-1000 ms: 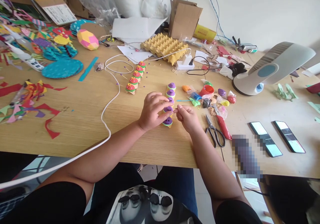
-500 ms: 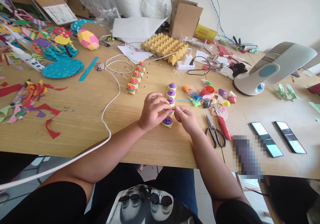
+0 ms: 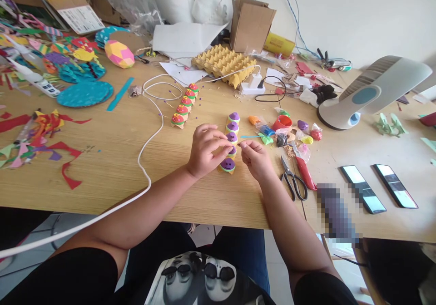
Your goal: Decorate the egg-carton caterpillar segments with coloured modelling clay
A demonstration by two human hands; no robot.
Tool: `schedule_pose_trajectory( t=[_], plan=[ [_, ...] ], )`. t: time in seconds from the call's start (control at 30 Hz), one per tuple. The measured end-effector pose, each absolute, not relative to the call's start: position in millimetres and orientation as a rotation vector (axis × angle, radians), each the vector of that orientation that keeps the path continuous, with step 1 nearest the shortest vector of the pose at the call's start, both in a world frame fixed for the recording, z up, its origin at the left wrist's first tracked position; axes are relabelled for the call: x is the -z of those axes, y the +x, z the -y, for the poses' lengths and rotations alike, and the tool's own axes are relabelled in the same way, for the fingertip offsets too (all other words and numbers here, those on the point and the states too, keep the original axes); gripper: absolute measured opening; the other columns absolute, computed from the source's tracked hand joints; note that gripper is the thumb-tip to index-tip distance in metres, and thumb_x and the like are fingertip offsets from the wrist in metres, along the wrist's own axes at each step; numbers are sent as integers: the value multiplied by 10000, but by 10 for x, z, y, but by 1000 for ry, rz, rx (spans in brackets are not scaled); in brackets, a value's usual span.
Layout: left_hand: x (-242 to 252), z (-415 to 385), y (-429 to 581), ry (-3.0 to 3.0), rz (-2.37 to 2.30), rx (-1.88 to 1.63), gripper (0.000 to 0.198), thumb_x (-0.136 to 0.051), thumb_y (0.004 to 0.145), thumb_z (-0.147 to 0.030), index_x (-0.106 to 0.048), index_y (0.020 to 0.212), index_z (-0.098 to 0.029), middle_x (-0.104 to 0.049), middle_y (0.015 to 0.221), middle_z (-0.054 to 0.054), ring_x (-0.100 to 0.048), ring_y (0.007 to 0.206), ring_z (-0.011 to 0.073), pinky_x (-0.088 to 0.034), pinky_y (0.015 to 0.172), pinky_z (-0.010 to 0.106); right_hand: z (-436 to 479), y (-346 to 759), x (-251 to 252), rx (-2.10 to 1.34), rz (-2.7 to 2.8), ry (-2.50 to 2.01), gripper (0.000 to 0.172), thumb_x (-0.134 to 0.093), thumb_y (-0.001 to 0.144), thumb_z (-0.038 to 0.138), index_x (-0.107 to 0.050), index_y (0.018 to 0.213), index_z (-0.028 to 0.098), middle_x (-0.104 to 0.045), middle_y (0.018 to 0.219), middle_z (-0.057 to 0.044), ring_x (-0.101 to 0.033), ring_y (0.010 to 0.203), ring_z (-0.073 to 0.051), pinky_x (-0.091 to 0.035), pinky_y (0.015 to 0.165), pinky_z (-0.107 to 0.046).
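Observation:
Over a strip of egg carton cups topped with purple clay, my two hands face each other, fingertips a small gap apart. The front cup carries a smiling face with dark eyes. My left hand has thumb and forefinger brought together in a pinch, its other fingers loosely bent; whatever is between the tips is too small to make out. My right hand is closed, with thumb and forefinger pinching a tiny dark bit that I cannot identify. Further left stands a similar strip with red and green clay tops.
Bagged coloured clay, a red ring-shaped tub, black-handled scissors and a red-handled tool lie to the right. Beyond are a white fan and two phones. A white cable crosses my left arm.
My hands have drawn slightly apart; their fingertips met before and now have a gap between them. More of the purple-topped strip shows between them.

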State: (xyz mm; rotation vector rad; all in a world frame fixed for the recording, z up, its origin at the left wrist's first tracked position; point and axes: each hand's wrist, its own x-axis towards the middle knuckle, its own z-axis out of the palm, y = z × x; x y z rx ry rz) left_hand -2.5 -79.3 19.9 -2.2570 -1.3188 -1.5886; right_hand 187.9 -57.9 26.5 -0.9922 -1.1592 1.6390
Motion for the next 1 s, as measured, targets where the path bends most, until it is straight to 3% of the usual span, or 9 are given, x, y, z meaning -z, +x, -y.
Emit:
schedule_pose_trajectory(
  t=[0.6, 1.0],
  plan=[
    [-168, 785, -19, -2278, 1224, 1592, 80, -744, 880, -294, -783, 947, -310, -731, 926, 22, -532, 1139, 246, -477, 1032, 465, 620, 1844, -274, -1714, 1200, -942, 354, -837, 722, 488, -677, 797, 181, -457, 565, 70, -268, 490, -58, -152, 488, -259],
    [-167, 787, -27, -2290, 1245, 1591, 50, -775, 850, -293, -774, 898, -308, -730, 924, 18, -542, 1151, 254, -477, 1031, 470, 627, 1851, -282, -1754, 1222, -920, 356, -835, 726, 490, -678, 793, 178, -441, 559, 73, -260, 497, -58, -143, 497, -259]
  ],
)
